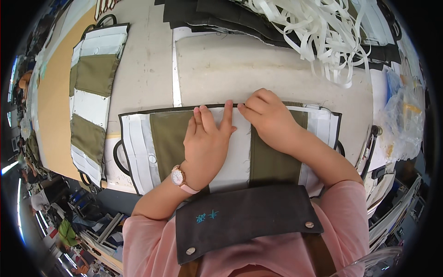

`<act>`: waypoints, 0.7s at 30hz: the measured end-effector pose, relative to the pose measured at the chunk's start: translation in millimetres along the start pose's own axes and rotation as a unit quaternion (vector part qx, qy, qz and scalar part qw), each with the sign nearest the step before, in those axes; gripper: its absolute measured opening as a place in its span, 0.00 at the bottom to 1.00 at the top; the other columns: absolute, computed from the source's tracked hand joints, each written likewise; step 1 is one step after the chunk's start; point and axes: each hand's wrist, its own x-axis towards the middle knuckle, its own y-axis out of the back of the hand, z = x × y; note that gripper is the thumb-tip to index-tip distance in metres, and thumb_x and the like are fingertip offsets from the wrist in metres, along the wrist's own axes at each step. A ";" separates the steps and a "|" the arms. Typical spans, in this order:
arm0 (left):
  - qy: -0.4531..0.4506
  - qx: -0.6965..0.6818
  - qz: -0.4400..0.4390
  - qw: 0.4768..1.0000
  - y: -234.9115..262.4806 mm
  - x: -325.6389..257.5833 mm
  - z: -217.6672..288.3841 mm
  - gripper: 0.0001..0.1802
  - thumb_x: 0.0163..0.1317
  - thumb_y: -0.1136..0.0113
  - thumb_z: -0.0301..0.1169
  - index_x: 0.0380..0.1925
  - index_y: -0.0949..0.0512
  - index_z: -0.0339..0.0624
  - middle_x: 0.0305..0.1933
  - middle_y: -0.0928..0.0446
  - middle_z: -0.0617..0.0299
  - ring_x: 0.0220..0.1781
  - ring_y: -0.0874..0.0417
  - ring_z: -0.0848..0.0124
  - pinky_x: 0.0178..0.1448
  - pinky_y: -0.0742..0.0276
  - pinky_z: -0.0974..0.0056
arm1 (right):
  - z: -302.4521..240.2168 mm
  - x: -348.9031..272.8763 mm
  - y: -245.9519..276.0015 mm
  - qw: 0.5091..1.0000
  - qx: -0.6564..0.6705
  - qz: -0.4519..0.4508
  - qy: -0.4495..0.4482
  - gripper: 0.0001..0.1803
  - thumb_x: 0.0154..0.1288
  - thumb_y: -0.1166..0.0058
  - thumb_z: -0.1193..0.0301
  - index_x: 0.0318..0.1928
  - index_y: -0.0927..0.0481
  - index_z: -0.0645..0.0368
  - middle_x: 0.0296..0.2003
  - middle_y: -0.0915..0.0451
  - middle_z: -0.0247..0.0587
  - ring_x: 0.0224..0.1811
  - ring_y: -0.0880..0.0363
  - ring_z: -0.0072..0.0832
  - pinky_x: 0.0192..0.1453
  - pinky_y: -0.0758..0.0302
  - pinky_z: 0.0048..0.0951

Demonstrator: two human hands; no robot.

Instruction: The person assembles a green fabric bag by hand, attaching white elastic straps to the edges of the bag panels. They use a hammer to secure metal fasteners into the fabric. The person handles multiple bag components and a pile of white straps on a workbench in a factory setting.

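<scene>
Olive-and-white fabric panel (277, 154) lies on the bench (143, 74); left hand (206, 143) spreads across its middle, right hand (267, 116) pinches its far black binding (157, 110).

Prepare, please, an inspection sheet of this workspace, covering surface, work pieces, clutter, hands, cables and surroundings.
Surface: light table, small dark marks.
Work pieces: olive-and-white panel, dark-edged, lying before the person; similar narrower-looking piece at left.
Clutter: tangled white straps beside and over black fabric; clear plastic at right.
Hands: left hand on the panel, fingers extended; right hand at its far edge, fingers bent, grip unclear.
Cables: nothing seen.
Surroundings: green item among crowded things, lower left; details too small.
</scene>
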 end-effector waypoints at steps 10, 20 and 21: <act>0.013 -0.012 -0.022 1.000 4.8 -0.2 -3.5 0.31 0.59 0.31 0.39 0.57 0.23 0.28 0.51 0.23 0.49 0.55 0.18 0.55 0.58 0.22 0.57 | -6.7 -4.7 1.4 0.999 -0.034 0.008 -0.006 0.16 0.52 0.41 0.80 0.45 0.18 0.67 0.38 0.25 0.42 0.45 0.26 0.40 0.52 0.24 0.39; -0.023 -0.301 0.010 0.953 1.8 24.0 0.7 0.29 0.54 0.31 0.23 0.58 0.24 0.35 0.50 0.25 0.53 0.51 0.23 0.57 0.54 0.25 0.57 | 9.4 -12.8 8.7 0.998 0.008 0.034 -0.052 0.10 0.52 0.44 0.78 0.37 0.21 0.62 0.38 0.24 0.41 0.44 0.27 0.41 0.52 0.27 0.39; 0.000 -0.342 -0.006 0.940 2.3 28.0 2.4 0.29 0.55 0.31 0.22 0.59 0.24 0.35 0.50 0.25 0.53 0.50 0.23 0.58 0.53 0.25 0.57 | 11.0 -14.1 8.8 0.999 -0.011 0.032 -0.013 0.09 0.52 0.44 0.76 0.37 0.21 0.61 0.37 0.24 0.40 0.44 0.27 0.39 0.53 0.28 0.39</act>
